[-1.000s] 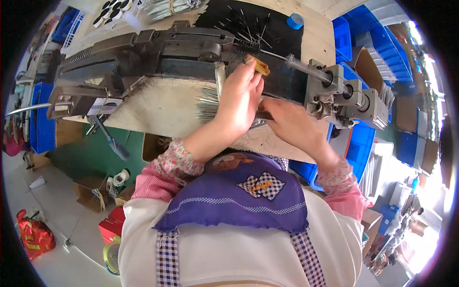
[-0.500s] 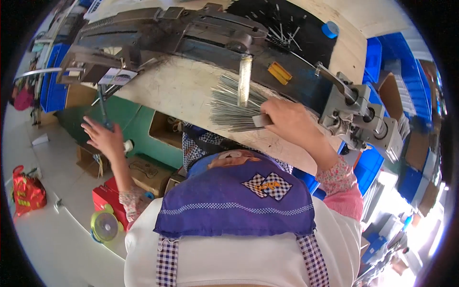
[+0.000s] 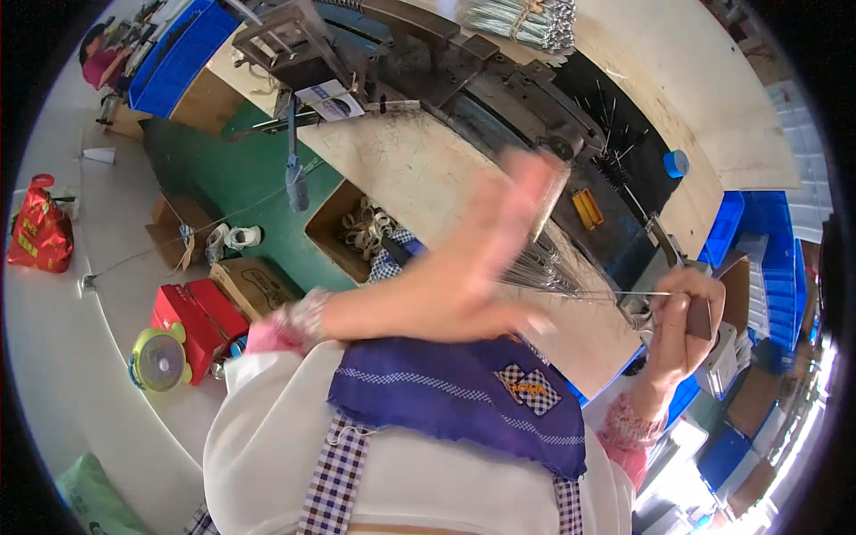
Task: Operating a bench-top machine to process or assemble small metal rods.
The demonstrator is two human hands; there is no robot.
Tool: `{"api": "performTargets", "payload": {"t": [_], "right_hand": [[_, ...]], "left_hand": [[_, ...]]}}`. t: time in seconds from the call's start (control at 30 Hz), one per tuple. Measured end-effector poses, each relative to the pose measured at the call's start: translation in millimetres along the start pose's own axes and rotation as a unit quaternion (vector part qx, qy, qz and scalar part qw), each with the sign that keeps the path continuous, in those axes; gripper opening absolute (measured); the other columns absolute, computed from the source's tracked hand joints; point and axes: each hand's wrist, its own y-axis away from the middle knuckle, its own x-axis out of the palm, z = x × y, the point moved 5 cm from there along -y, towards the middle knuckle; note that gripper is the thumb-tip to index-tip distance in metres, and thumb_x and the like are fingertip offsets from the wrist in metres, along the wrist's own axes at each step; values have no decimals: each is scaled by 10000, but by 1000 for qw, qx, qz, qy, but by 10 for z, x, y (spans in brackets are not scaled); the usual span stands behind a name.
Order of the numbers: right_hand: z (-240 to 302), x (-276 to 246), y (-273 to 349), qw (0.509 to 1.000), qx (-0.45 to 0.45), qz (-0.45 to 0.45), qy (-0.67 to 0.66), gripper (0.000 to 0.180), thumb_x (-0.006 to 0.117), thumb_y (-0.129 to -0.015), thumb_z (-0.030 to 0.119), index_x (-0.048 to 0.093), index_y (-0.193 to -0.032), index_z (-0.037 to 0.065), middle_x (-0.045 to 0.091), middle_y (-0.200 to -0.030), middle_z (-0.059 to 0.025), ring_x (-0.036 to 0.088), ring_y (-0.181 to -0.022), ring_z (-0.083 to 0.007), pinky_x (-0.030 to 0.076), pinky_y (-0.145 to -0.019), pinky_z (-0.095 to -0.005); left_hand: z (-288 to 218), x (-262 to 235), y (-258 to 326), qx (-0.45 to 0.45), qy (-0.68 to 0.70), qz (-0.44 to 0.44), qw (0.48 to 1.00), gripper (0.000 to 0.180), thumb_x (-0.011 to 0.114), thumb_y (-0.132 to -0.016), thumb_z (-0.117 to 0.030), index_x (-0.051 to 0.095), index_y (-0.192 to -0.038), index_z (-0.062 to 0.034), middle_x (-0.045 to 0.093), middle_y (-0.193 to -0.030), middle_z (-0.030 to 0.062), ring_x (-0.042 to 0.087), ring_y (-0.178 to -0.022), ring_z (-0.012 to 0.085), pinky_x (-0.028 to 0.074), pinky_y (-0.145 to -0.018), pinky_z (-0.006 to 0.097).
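My left hand point(image 3: 473, 250), blurred by motion, reaches across the bench with its fingers stretched out and thumb apart. Its fingertips lie by the upright metal bar point(image 3: 550, 198) of the machine; whether they touch it cannot be made out. My right hand point(image 3: 682, 334), at the bench's right end, pinches a thin metal wire point(image 3: 629, 292) pointing left. A small flat grey-brown piece point(image 3: 699, 318) sits in the same hand. Between the hands lies a pile of thin metal wires point(image 3: 553, 267), partly hidden behind my left hand.
A yellow block point(image 3: 588, 209) and a blue tape roll point(image 3: 676, 163) lie behind the pile. Tied wires point(image 3: 522, 22) rest at the back. A handled lever point(image 3: 297, 178) hangs at left, above an open carton point(image 3: 325, 223). Blue bins point(image 3: 774, 259) stand at right. Another person point(image 3: 102, 61) is far left.
My left hand has swung right, from beside the hanging lever to over the bench. My right hand has left the wire pile for the right, with a wire in its fingers. The view has shifted.
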Motion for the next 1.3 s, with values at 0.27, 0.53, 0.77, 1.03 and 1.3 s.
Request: {"api": "performTargets", "payload": {"t": [0.27,0.53,0.77,1.03,1.3], "right_hand": [[69,3,-380,947,-30,16,319,100,613,-848,6,645,-938,-23,628,-788,-93,609,-701,-174,472,-634,-263],[-253,186,-631,858,-234,119,443,287,608,-721,-34,636,-1004,7,605,-927,-112,600,-860,-293,505,-714,-384],[-232,453,-563,803,-267,150,511,303,621,-676,13,614,-978,-3,539,-820,-88,570,-787,-256,509,-653,-335],[-618,502,-1085,832,-170,139,509,156,602,-762,83,655,-902,38,576,-849,-155,604,-834,-341,506,-700,-401],[-274,164,-900,891,-166,204,369,92,652,-774,127,621,-795,42,599,-857,-113,611,-814,-301,496,-688,-381]], "left_hand": [[505,187,-93,-66,178,26,981,178,402,-999,-134,488,-936,9,445,-1099,104,562,-840,188,483,-765,326],[-79,726,-379,-288,626,111,717,230,409,-1015,-284,518,-1006,-82,402,-710,-9,361,-515,80,358,-472,221],[440,-144,-463,-192,899,3,394,187,466,-989,-195,587,-1066,-75,432,-823,-10,279,-454,22,235,-366,182],[439,73,-252,-158,248,76,953,322,545,-909,-273,703,-805,-13,575,-562,57,444,-437,113,319,-426,259],[588,1047,-1255,-62,75,184,978,280,589,-777,-285,697,-726,-32,641,-678,155,632,-671,354,499,-656,444]]}}
